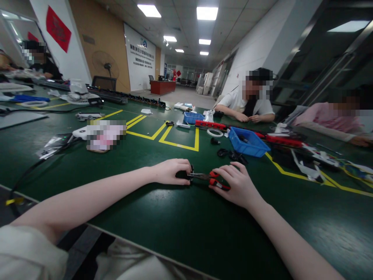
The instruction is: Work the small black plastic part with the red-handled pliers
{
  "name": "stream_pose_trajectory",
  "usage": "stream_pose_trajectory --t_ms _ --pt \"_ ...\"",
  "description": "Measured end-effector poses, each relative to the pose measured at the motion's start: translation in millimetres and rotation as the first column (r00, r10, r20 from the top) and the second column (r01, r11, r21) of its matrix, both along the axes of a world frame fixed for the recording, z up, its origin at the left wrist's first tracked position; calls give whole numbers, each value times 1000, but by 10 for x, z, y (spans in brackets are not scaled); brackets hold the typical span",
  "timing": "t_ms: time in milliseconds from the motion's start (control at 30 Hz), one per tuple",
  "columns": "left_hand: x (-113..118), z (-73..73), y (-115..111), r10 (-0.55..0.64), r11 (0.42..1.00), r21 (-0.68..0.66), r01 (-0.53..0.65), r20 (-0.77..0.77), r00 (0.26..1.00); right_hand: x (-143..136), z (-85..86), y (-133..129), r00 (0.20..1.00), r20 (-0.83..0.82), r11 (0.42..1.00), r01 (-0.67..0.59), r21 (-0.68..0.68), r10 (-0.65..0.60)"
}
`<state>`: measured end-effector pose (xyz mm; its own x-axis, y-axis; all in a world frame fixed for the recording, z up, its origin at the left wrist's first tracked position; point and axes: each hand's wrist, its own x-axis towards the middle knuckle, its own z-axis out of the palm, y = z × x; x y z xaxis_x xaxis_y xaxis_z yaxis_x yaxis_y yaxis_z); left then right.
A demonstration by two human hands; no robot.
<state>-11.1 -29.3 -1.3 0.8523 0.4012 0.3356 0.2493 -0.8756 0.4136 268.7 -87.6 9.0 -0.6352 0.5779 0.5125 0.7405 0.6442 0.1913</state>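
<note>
Over the near part of the green table (163, 217), my left hand (171, 171) pinches a small black part (192, 171) between thumb and fingers. What kind of part it is, I cannot make out. My right hand (237, 184) is closed round red-and-black handled pliers (214, 179). Their metal jaws point left and meet the black part at my left fingertips. Whether the jaws grip it or only touch it cannot be seen. Beyond my right hand lie several black pieces (236, 156), some with cable-like loops.
A blue bin (247, 142) with dark items stands beyond my right hand; a smaller blue bin (193, 118) is farther back. A phone (106, 135) and a cable (27, 171) lie left. Red strips (284, 140) lie right. Two people sit across on the right, another at far left.
</note>
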Motion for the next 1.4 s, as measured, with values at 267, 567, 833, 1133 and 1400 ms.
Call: stream_pose_trajectory --t_ms 267,567,833,1133,1400 --pt "11 7 24 -12 999 -32 11 -20 1000 -27 0 -20 999 42 991 10 131 -16" --pt "8 2 3 -10 999 -40 11 24 1000 -20 12 1 998 55 990 11 142 -19" --pt "8 12 -1 -23 998 -52 25 24 999 -20 38 -8 1000 15 998 8 69 -9" --pt "1 4 4 -24 999 -46 25 27 999 -28 24 15 999 35 997 -13 77 10" --pt "-8 21 -9 -43 998 -35 44 37 998 -42 35 16 997 71 996 -9 92 3"
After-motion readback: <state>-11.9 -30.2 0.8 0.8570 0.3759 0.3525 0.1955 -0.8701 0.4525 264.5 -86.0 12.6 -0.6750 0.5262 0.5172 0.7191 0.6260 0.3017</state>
